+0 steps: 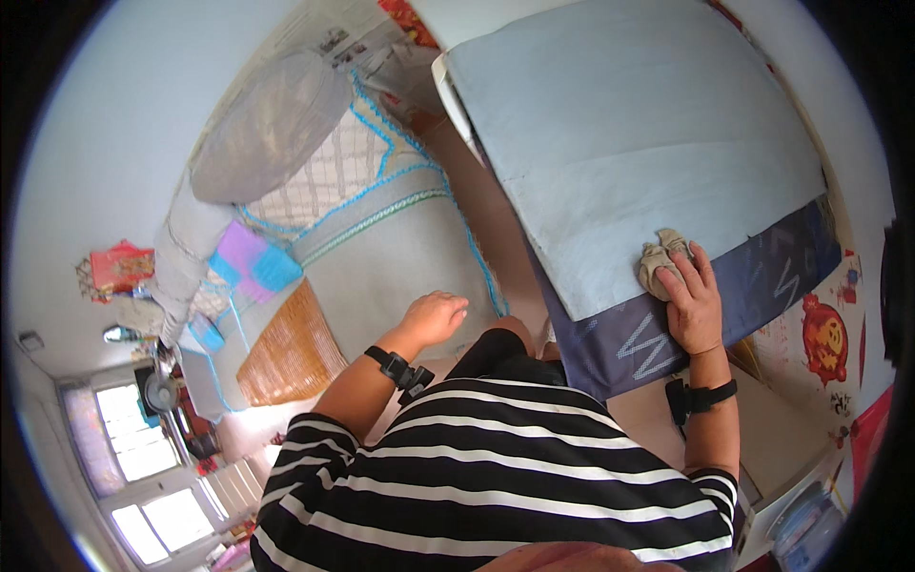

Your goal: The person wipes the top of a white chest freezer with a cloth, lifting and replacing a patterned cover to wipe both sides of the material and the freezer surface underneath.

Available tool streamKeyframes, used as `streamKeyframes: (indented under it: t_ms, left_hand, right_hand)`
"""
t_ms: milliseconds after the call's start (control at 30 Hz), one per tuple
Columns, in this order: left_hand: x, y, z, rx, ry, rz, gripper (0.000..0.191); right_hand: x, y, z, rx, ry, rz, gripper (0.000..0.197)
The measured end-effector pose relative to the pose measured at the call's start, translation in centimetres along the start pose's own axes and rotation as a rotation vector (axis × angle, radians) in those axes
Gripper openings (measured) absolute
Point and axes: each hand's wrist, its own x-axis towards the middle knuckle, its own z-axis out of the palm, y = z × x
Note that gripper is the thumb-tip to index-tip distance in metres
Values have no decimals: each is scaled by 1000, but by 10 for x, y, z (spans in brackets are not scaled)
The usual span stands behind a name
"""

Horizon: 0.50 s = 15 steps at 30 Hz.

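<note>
My right hand (692,304) presses a crumpled beige cloth (654,268) onto the near edge of a flat light blue-grey covering (643,150), its fingers bent over the cloth. Under that covering, a dark blue patterned fabric (643,343) shows along the near side, beneath my right wrist. My left hand (434,317) hangs in the air to the left, near my lap, its fingers loosely curled with nothing visible in them. Both wrists wear black straps with small devices.
At the left stands a sofa with a grey cover (386,264), a large grey cushion (275,129), a purple and blue cushion (255,262) and a brown woven mat (294,350). A wall with red decorations (826,339) borders the covered surface on the right. Windows are at lower left.
</note>
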Motion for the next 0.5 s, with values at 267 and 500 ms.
streamKeyframes:
  t_ms: [267, 500]
  left_hand:
    - [110, 16, -97, 35, 405, 364, 12]
    - [200, -7, -155, 37, 664, 657, 27]
  right_hand:
    - [6, -7, -5, 14, -3, 46, 59]
    - [1, -18, 1, 18, -16, 154, 59]
